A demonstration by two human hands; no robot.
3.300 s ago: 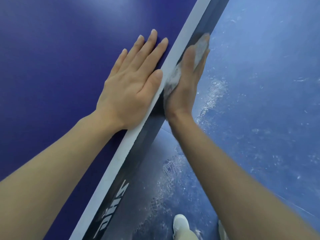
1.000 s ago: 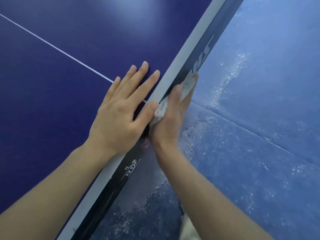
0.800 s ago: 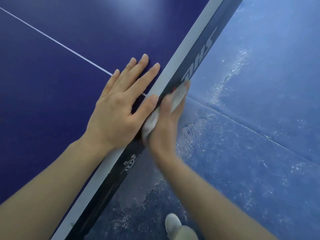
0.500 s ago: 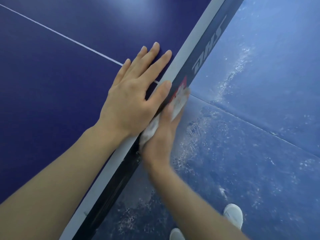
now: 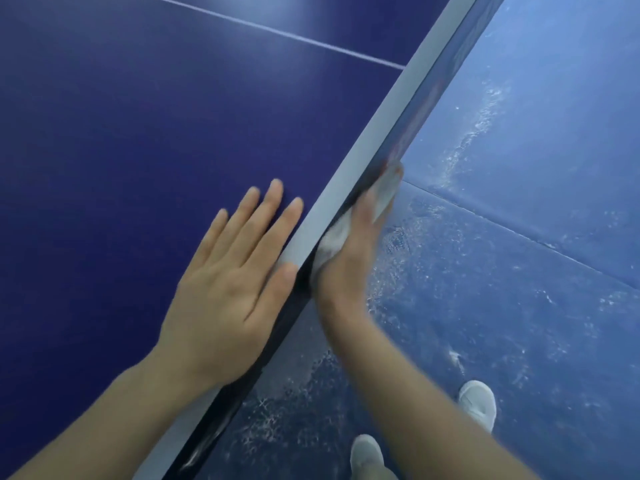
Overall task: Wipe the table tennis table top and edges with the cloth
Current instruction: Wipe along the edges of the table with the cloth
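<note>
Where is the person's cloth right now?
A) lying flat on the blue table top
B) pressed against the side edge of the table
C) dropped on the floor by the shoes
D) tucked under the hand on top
B: the right hand presses the cloth against the table's dark side edge, while the left hand lies flat and bare on the table top.

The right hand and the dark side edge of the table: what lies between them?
The white cloth, pressed by the right hand against the edge, in the head view.

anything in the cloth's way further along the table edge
Nothing visible. The right hand presses the cloth against the table's side edge, which runs bare ahead to the frame's top. The left hand lies flat on the tabletop, off that path.
</note>
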